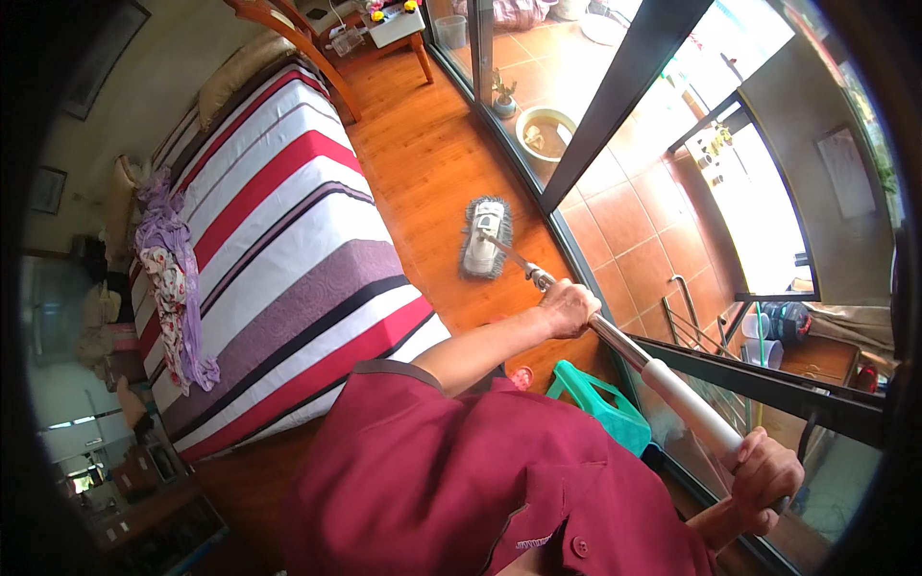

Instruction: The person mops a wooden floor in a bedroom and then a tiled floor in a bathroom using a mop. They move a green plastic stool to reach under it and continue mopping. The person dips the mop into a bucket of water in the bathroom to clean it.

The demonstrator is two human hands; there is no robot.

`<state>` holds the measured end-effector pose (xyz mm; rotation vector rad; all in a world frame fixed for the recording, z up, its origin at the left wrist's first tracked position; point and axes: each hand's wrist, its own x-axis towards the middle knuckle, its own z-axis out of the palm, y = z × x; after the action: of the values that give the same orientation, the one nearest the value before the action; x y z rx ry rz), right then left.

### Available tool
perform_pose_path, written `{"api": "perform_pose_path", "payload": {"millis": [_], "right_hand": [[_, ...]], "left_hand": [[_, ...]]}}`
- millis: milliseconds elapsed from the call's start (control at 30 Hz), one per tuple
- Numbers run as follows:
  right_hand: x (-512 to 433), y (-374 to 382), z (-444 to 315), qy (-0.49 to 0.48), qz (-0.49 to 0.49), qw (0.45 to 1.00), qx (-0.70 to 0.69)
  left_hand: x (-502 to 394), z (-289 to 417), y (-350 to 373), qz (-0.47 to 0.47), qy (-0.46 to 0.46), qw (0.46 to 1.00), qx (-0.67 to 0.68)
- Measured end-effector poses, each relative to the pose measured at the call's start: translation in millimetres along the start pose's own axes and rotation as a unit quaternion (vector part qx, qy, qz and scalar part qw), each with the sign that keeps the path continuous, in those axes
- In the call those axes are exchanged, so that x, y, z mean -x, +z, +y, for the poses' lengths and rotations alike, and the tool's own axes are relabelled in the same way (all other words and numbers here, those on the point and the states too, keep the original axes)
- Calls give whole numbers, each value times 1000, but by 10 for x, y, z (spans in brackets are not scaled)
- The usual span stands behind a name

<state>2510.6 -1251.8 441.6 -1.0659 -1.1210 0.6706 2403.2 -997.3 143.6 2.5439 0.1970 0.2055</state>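
A flat mop head (486, 237) with a grey fringe lies on the wooden floor between the bed and the sliding door frame. Its metal pole (623, 342) slants from there toward the lower right. My left hand (569, 309) is closed around the metal pole, a little above the joint near the mop. Farther up, my right hand (767, 471) grips the end of the white handle sleeve (691, 407). The fringe rests flat on the boards.
A bed (288, 216) with a striped cover runs along the left. Glass doors in a dark frame (619, 108) border the right side. Near my body stands a green plastic stool (605, 407). Beyond the frame sits a basin (545, 133); a wooden bedside table (396, 29) is at the top.
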Motion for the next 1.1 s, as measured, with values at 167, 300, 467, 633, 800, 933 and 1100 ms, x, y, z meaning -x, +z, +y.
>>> {"api": "perform_pose_path", "payload": {"millis": [167, 300, 467, 633, 800, 933, 1100], "right_hand": [[-836, 353, 520, -50, 9, 997, -51], [-2000, 815, 1491, -82, 33, 994, -60], [-3906, 1579, 3202, -26, -15, 999, -13], [-4935, 2414, 4602, -113, -95, 988, -44], [-4359, 2211, 4358, 32, 4, 998, 47], [-3843, 1674, 3261, 143, 98, 954, 247], [-3479, 1194, 1876, 144, 283, 948, 7]], "left_hand": [[-63, -895, -810, 26, -13, 998, -62], [-323, -2455, -1593, 83, -17, 990, -115], [-773, -4941, -2579, 166, -253, 947, 103], [-675, -6193, -2532, 149, -355, 920, -71], [-708, -6163, -2145, 48, -215, 970, -101], [-1064, -5063, -1786, -49, -104, 992, -46], [-1360, -3303, -1636, -123, -23, 991, 40]]}}
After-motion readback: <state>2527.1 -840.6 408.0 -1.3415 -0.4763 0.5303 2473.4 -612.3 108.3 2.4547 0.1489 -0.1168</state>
